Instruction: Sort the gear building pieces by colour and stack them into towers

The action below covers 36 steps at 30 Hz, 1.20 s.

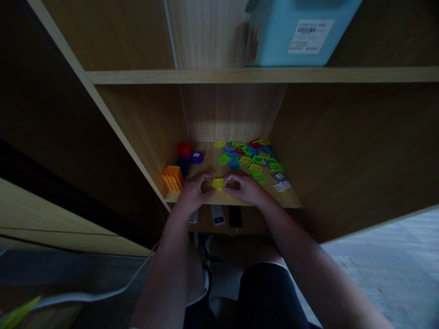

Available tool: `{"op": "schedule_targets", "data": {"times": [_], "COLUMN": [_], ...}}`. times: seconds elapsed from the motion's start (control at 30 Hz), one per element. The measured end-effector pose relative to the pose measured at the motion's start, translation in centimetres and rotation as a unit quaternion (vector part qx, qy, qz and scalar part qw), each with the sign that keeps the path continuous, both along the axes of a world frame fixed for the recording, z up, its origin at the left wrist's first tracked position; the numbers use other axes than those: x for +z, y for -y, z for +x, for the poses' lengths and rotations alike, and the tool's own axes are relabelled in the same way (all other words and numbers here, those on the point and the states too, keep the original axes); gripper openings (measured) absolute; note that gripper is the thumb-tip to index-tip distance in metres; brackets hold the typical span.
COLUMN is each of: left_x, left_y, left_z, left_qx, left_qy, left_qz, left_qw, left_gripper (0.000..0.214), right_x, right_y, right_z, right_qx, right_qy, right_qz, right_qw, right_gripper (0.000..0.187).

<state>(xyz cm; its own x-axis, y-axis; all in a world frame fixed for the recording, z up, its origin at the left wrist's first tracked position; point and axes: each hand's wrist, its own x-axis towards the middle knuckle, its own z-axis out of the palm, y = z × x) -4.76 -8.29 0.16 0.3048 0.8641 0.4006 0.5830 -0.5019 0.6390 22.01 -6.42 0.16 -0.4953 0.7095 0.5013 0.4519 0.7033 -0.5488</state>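
Observation:
Between my two hands, near the shelf's front edge, is a yellow notched plastic building tile [218,183]. My left hand [195,192] pinches its left side with thumb and fingers. On the opposite side, my right hand [247,187] grips the tile's right edge the same way. Beyond my right hand lies a loose pile of interlocking tiles [245,160] in green, yellow, blue and red. An orange stack of tiles [172,178] stands just left of my left hand. Behind that stack are a dark blue stack [183,167], a red block [184,149] and a purple block [196,157].
White and grey lattice tiles [281,185] lie at the shelf's right front. Below, a white device with a lit display [217,214] and a black phone [235,216] rest near a cable. A light blue bin [274,41] stands on the upper shelf [206,76]. Wooden side panels flank the compartment.

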Motion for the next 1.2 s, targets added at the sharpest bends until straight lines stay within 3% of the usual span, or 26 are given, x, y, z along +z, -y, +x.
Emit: {"op": "schedule_targets", "data": {"times": [0.87, 1.2], "left_x": [1.5, 1.2], "left_y": [0.6, 0.5], "left_z": [-0.7, -0.7], "left_qx": [-0.018, -0.014], "left_qy": [0.029, 0.042], "left_qz": [-0.071, -0.064], "left_qw": [0.997, 0.997], "left_gripper": [0.028, 0.026], "right_x": [-0.1, -0.3], "right_y": [0.0, 0.0], "right_z": [-0.1, -0.1], "right_qx": [-0.004, -0.002], "right_qy": [0.015, 0.021], "right_qz": [0.018, 0.019], "right_qw": [1.000, 1.000], "right_gripper": [0.017, 0.017]}}
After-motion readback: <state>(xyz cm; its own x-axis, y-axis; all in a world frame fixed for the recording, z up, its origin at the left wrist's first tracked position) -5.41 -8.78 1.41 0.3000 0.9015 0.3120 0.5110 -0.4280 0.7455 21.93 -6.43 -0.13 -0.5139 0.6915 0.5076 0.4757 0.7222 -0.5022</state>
